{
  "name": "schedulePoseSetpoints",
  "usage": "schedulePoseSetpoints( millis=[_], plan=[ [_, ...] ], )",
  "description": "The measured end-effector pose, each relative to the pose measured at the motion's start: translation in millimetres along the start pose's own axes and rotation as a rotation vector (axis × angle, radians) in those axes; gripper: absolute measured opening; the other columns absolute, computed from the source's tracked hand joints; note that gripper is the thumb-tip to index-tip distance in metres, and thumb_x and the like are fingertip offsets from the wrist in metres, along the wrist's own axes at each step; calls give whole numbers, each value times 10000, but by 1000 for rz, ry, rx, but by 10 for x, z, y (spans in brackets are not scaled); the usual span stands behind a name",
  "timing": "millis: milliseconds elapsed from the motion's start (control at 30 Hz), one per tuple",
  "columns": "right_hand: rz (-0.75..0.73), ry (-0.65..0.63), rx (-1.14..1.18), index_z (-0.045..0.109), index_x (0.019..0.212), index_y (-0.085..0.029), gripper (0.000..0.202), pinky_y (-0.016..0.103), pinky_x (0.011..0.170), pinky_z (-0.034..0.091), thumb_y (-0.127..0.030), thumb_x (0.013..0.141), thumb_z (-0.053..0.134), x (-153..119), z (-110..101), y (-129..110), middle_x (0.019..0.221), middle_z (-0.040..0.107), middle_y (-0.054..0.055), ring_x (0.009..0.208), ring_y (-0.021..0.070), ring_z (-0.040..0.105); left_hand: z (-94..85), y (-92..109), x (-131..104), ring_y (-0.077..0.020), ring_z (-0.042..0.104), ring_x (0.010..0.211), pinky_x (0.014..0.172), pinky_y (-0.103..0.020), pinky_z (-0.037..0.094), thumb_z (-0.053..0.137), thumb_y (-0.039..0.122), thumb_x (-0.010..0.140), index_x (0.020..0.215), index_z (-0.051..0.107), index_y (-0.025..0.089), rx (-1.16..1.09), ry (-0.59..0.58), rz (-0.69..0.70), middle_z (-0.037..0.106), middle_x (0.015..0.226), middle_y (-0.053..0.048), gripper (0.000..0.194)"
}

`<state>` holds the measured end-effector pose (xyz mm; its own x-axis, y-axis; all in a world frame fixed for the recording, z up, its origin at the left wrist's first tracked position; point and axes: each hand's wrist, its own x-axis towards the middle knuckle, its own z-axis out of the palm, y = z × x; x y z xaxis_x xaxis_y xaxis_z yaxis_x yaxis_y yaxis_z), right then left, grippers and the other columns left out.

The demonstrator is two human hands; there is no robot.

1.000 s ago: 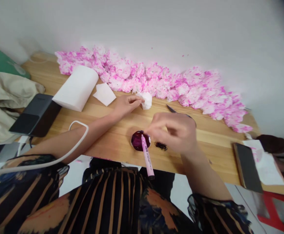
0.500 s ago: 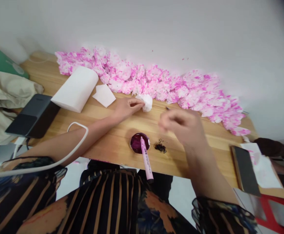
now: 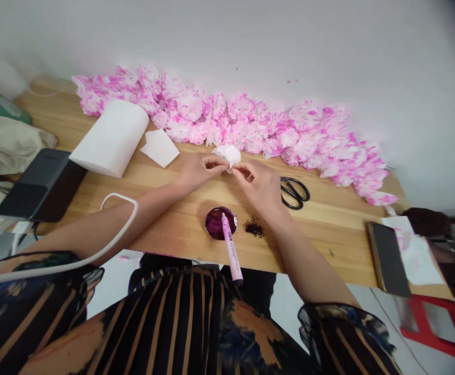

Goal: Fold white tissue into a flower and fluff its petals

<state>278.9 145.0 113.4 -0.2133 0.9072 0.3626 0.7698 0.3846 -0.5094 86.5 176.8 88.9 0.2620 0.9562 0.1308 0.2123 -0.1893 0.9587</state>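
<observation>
A small white crumpled tissue flower (image 3: 229,154) is held over the middle of the table. My left hand (image 3: 204,169) pinches its lower left edge. From the other side, my right hand (image 3: 259,185) has thumb and index finger pressed together at its base, nearly touching the left fingertips. Below my hands stands a small dish of dark purple liquid (image 3: 213,224), with a pink marker (image 3: 231,250) leaning tip-first in it. Short black ties (image 3: 254,227) lie in a little heap beside the dish. Black-handled scissors (image 3: 294,194) lie right of my right hand, their blades hidden.
Pink-and-white tissue flowers (image 3: 246,122) line the table's back along the wall. At left are a white tissue stack (image 3: 112,136), folded white sheets (image 3: 160,148), a black power bank (image 3: 41,182) and a white cable (image 3: 131,224). A dark phone (image 3: 388,259) lies at right.
My right hand has moved left and forward to the white flower, its fingers now at the flower's base. The scissors' handles have come into view. My left hand keeps its pinch.
</observation>
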Motion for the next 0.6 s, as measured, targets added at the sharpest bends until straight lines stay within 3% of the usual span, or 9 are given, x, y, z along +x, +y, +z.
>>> schedulePoseSetpoints(
  millis=[200, 600],
  plan=[
    [-7, 1, -33, 754, 864, -220, 156, 307, 698, 443, -236, 911, 606, 13, 52, 30, 833, 768, 34, 728, 173, 646, 10, -26, 2, -185, 723, 940, 883, -300, 540, 719, 322, 833, 894, 806, 187, 2, -35, 3, 807, 996, -56, 172],
    [-27, -9, -4, 780, 862, -240, 232, 312, 665, 426, -261, 937, 562, -11, 34, -46, 819, 779, 28, 690, 177, 650, 3, 11, -11, -191, 708, 901, 833, -299, 533, 720, 338, 835, 877, 810, 193, 46, -11, 35, 803, 963, -69, 176]
  ],
)
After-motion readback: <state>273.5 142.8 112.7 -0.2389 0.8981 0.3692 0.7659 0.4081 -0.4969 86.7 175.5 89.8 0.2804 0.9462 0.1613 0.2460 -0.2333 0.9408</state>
